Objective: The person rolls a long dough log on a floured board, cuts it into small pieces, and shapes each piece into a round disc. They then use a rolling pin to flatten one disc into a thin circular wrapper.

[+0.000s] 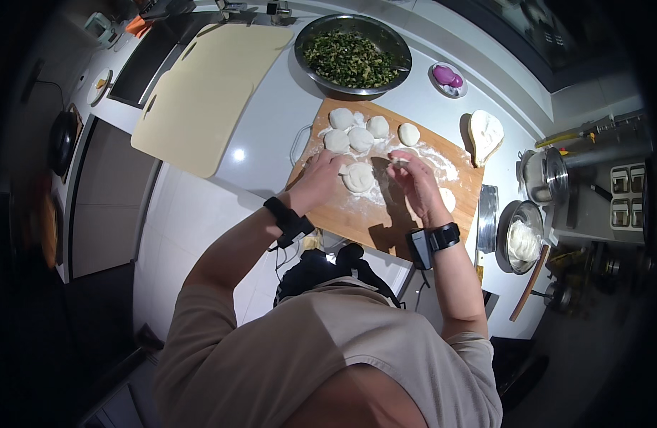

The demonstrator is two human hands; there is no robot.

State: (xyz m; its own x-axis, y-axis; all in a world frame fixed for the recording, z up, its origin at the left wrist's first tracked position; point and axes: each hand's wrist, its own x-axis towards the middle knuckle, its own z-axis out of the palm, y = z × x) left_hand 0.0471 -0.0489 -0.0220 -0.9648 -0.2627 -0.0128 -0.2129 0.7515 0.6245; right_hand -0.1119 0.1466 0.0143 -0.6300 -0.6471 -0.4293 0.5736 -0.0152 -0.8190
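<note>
On a floured wooden board lies a round piece of dough with a small flap at its left edge. My left hand is at that flap, its fingertips touching or very near it; whether they pinch it is unclear. My right hand is raised to the right of the dough, fingers curled and thumb close to them; something small may be between the fingertips. Several smooth dough balls rest at the board's far side, and one more round is partly hidden behind my right wrist.
Beyond the board stands a steel bowl of chopped green filling. Two cream cutting boards lie left. To the right are a cleaver, a bowl of white dough, a wooden stick, a pot and a plate with purple onion.
</note>
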